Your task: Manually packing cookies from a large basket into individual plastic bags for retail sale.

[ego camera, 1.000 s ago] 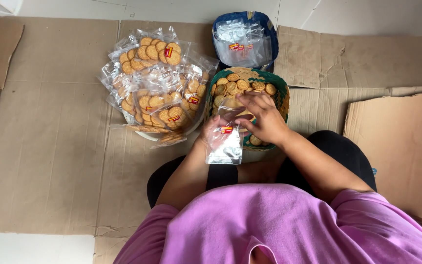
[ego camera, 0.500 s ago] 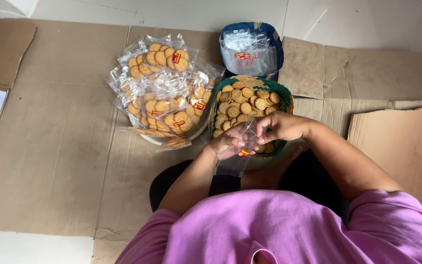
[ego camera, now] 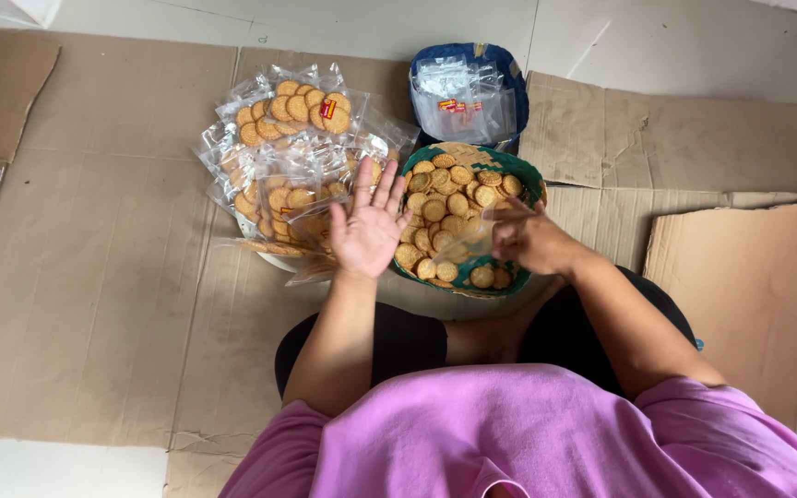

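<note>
Biscuits point(ego camera: 458, 207) are lying loose in the green woven basket point(ego camera: 532, 175) at frame centre, within easy reach, while the right hand point(ego camera: 528, 240) is pinching a clear bag point(ego camera: 472, 242) and the left hand point(ego camera: 368, 226) is hovering, fingers spread, empty.

The left hand point(ego camera: 368, 231) has let go of the small clear bag point(ego camera: 469, 242) and now spreads open, palm up, beside the green basket point(ego camera: 520, 171); the right hand point(ego camera: 526, 240) alone now pinches the bag over the round biscuits point(ego camera: 445, 198)
</note>
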